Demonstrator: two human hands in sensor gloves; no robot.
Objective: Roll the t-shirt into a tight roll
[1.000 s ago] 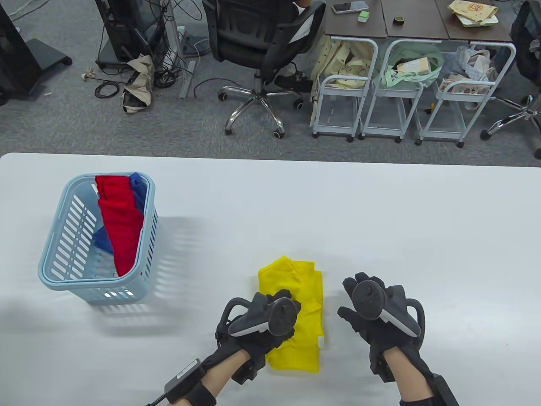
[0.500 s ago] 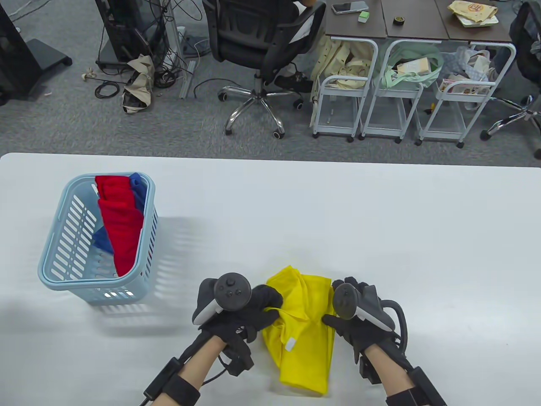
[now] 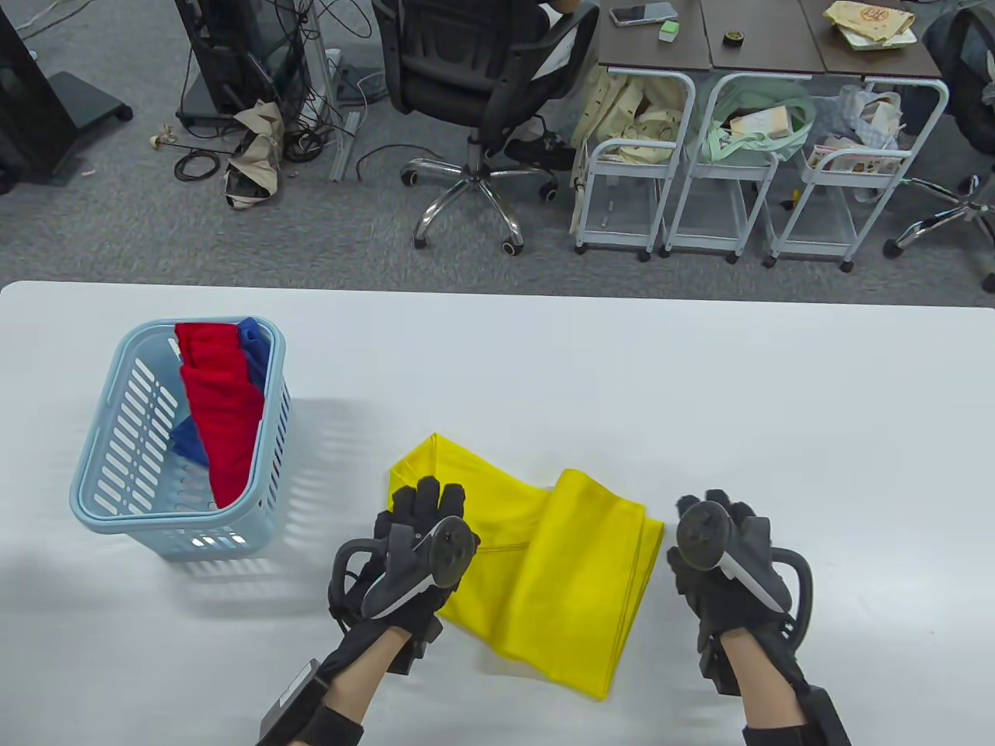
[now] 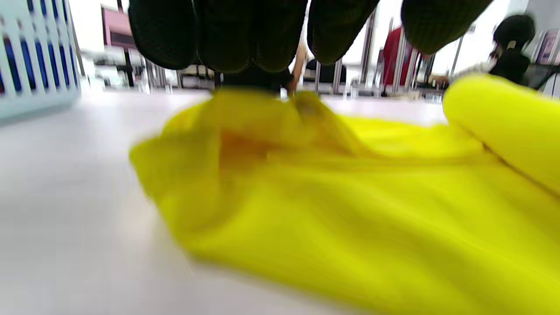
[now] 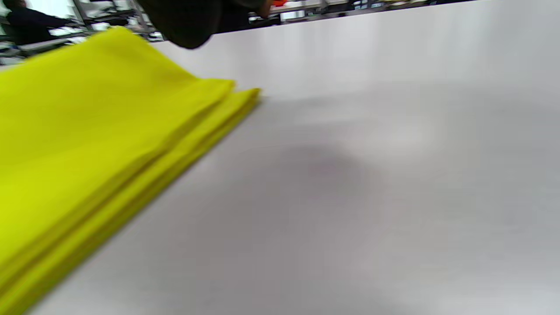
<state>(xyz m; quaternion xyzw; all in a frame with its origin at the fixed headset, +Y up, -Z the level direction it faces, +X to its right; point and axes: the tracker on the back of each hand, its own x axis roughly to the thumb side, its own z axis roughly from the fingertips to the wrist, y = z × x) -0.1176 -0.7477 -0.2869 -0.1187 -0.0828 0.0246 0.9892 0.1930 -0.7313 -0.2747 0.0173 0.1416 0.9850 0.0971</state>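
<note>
Now the yellow t-shirt (image 3: 544, 559) lies partly opened on the white table (image 3: 699, 388), spread slantwise from its far-left corner to its near-right hem; half a second ago it was a narrow bunched strip gathered between both hands, and a second ago a compact folded packet. The left hand (image 3: 420, 544) rests on the shirt's left portion, fingers (image 4: 245, 35) extended over the cloth near the far-left corner; the blurred left wrist view shows fingertips above a raised ridge of fabric, and whether they pinch it cannot be told. The right hand (image 3: 719, 559) has drawn off to the right, just beside the stacked right edge of the shirt (image 5: 109, 131), fingers relaxed and holding nothing; contact with the cloth is not evident. A folded flap overlies the right half. By judgement, the garment has been shaken out and laid down for flattening, so rolling proper has not begun; the wrinkled left corner would need smoothing first. At far left stands a light-blue basket (image 3: 101, 482) containing red cloth (image 3: 225, 412) and blue cloth (image 3: 256, 350).
</note>
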